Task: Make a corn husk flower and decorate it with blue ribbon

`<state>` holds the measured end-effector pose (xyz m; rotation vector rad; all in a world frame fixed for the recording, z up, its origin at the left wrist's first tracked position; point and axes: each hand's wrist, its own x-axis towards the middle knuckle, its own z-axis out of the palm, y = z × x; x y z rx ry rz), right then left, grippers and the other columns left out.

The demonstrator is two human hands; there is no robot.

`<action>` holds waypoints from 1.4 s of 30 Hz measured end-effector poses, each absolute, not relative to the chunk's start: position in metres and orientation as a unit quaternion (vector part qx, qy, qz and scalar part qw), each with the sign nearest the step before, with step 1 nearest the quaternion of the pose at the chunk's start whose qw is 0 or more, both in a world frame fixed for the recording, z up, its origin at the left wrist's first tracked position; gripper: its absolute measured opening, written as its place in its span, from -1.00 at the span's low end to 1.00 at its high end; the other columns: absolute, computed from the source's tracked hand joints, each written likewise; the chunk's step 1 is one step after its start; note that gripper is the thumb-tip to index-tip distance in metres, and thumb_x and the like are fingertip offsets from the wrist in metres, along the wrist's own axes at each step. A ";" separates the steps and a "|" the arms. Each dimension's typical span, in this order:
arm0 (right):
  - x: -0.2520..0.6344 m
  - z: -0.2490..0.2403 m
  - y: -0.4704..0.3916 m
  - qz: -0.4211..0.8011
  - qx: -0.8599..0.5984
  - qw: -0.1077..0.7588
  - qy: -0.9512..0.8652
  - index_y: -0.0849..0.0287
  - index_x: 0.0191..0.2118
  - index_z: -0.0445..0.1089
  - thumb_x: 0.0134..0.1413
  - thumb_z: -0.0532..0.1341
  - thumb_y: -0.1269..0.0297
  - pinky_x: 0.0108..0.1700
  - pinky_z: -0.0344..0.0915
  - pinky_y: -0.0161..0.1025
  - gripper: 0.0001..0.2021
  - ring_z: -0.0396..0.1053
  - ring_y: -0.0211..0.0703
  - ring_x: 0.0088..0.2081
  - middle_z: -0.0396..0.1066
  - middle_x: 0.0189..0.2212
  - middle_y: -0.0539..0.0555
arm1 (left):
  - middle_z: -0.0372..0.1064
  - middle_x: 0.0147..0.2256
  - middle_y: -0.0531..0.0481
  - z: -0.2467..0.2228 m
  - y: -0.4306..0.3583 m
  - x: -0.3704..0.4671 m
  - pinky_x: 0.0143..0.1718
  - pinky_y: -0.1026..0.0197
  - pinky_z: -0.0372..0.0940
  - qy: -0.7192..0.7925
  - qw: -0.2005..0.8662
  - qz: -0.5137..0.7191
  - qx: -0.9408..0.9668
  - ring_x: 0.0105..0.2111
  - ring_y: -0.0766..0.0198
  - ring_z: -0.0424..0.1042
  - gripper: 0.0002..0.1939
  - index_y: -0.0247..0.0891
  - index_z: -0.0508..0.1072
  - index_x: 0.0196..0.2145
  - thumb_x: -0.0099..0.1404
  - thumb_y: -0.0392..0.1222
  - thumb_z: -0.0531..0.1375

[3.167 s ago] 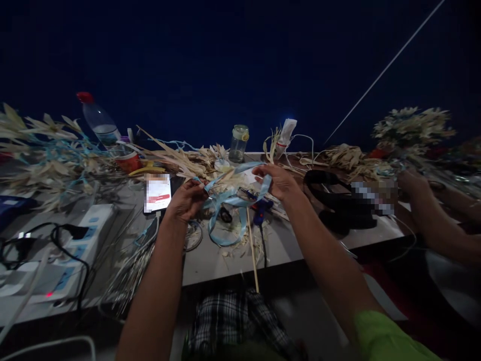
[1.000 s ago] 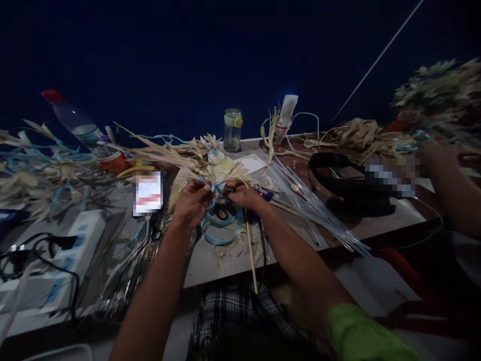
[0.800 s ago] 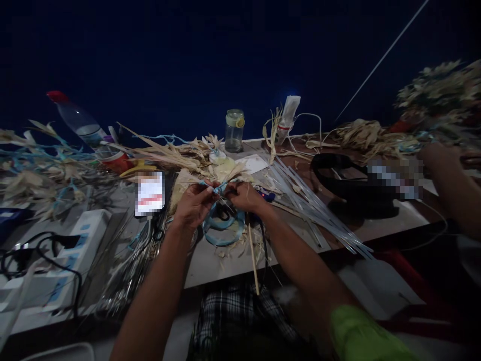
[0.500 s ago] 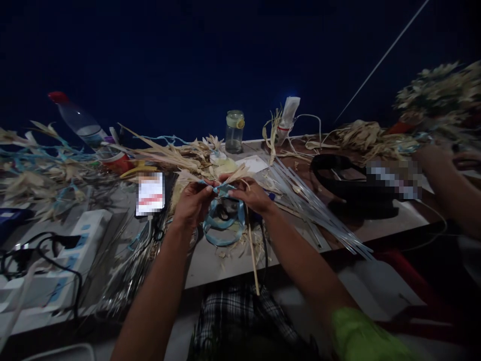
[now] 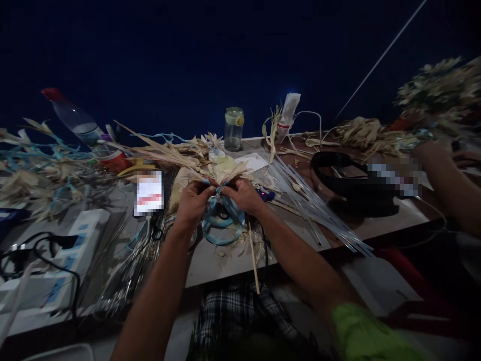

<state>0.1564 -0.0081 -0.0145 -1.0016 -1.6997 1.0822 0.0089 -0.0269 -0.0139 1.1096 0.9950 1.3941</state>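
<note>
My left hand and my right hand meet over the near part of the table, fingertips almost touching. Each pinches the blue ribbon between thumb and fingers. Pale dried husk leaves fan out just above the fingertips, and part of them is hidden by the hands. Loops of the blue ribbon hang or lie below the hands, round a dark object too dim to make out. A thin straw-coloured stick reaches over the table edge beneath my right hand.
A lidded glass jar stands behind the hands. Left are a phone, metal wires and a power strip. Clear tubes and a black strap lie right. A person's arm works at the far right.
My right hand has moved slightly left, closer to my left hand. The ribbon between them is bunched smaller, and a dark blue tool with a red light shows more beside my right hand.
</note>
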 end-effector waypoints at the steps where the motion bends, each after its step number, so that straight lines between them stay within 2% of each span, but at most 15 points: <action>1: 0.157 -0.014 -0.009 0.415 -0.421 0.407 -0.696 0.26 -0.45 0.37 -0.06 0.14 0.16 -0.31 0.18 -0.34 -0.76 0.26 -0.27 -0.39 0.34 -0.52 -0.02 | 0.38 -0.44 0.02 -0.015 -0.026 0.008 -0.29 0.26 0.22 0.432 0.508 0.575 0.474 -0.41 0.34 0.34 -0.82 -0.32 0.43 -0.41 -0.04 -0.24 0.26; 4: 0.158 -0.012 -0.011 0.382 -0.448 0.334 -0.736 0.25 -0.60 0.25 0.00 0.06 0.10 -0.48 0.04 -0.39 -0.66 0.07 -0.36 -0.55 0.12 -0.67 -0.08 | 0.36 -0.46 0.03 -0.017 -0.024 0.007 -0.32 0.27 0.21 0.462 0.474 0.556 0.503 -0.42 0.33 0.32 -0.84 -0.32 0.41 -0.43 -0.03 -0.23 0.24; 7: 0.161 -0.012 -0.011 0.382 -0.432 0.306 -0.757 0.20 -0.67 0.10 0.02 0.03 0.09 -0.53 -0.07 -0.37 -0.63 -0.05 -0.38 -0.59 -0.04 -0.70 -0.10 | 0.33 -0.50 0.05 -0.019 -0.024 0.006 -0.39 0.29 0.19 0.461 0.470 0.537 0.527 -0.47 0.36 0.29 -0.85 -0.30 0.39 -0.42 0.00 -0.22 0.22; 14: 0.164 -0.015 -0.007 0.440 -0.438 0.282 -0.732 0.17 -0.69 0.02 -0.02 0.02 0.02 -0.56 -0.15 -0.35 -0.60 -0.10 -0.39 -0.62 -0.09 -0.72 -0.10 | 0.33 -0.48 0.03 -0.021 -0.025 0.009 -0.38 0.27 0.18 0.469 0.483 0.527 0.518 -0.47 0.34 0.29 -0.85 -0.29 0.40 -0.41 0.00 -0.21 0.21; 19: 0.164 -0.016 -0.009 0.482 -0.439 0.280 -0.705 0.19 -0.68 0.07 -0.04 0.04 0.01 -0.57 -0.16 -0.36 -0.61 -0.11 -0.40 -0.64 -0.05 -0.74 -0.11 | 0.33 -0.50 0.05 -0.017 -0.026 0.011 -0.37 0.27 0.18 0.467 0.476 0.522 0.532 -0.47 0.34 0.29 -0.87 -0.30 0.39 -0.44 0.02 -0.21 0.21; 24: 0.166 -0.016 -0.010 0.466 -0.449 0.276 -0.711 0.20 -0.68 0.09 -0.04 0.06 0.02 -0.56 -0.18 -0.36 -0.61 -0.13 -0.42 -0.64 -0.09 -0.74 -0.13 | 0.32 -0.48 0.06 -0.020 -0.025 0.008 -0.38 0.30 0.17 0.473 0.452 0.532 0.538 -0.47 0.36 0.28 -0.84 -0.30 0.39 -0.39 0.03 -0.20 0.21; 28: 0.166 -0.018 -0.009 0.464 -0.427 0.277 -0.725 0.23 -0.66 0.16 -0.04 0.07 0.04 -0.55 -0.12 -0.39 -0.63 -0.10 -0.43 -0.62 -0.03 -0.72 -0.12 | 0.32 -0.52 0.08 -0.019 -0.026 0.010 -0.41 0.30 0.16 0.476 0.443 0.544 0.530 -0.49 0.36 0.27 -0.86 -0.29 0.40 -0.42 0.02 -0.21 0.22; 34: 0.171 -0.023 -0.007 0.501 -0.400 0.235 -0.731 0.20 -0.51 0.35 -0.02 0.07 0.07 -0.42 0.10 -0.40 -0.70 0.13 -0.35 -0.52 0.26 -0.60 -0.08 | 0.38 -0.49 0.05 -0.017 -0.027 0.015 -0.34 0.27 0.20 0.494 0.420 0.533 0.543 -0.44 0.31 0.33 -0.93 -0.28 0.43 -0.46 0.01 -0.27 0.20; 39: 0.174 -0.026 -0.005 0.477 -0.408 0.207 -0.750 0.16 -0.46 0.42 0.00 0.07 0.12 -0.29 0.18 -0.34 -0.74 0.26 -0.29 -0.43 0.39 -0.50 -0.05 | 0.38 -0.49 0.04 -0.021 -0.025 0.017 -0.33 0.26 0.21 0.481 0.457 0.521 0.538 -0.43 0.29 0.34 -0.91 -0.29 0.43 -0.46 0.00 -0.26 0.20; 42: 0.174 -0.028 -0.006 0.453 -0.423 0.224 -0.752 0.13 -0.47 0.45 -0.02 0.11 0.12 -0.30 0.21 -0.33 -0.75 0.30 -0.26 -0.43 0.42 -0.51 -0.05 | 0.38 -0.49 0.04 -0.021 -0.026 0.017 -0.34 0.27 0.20 0.482 0.458 0.512 0.544 -0.44 0.30 0.33 -0.91 -0.29 0.43 -0.46 0.01 -0.24 0.20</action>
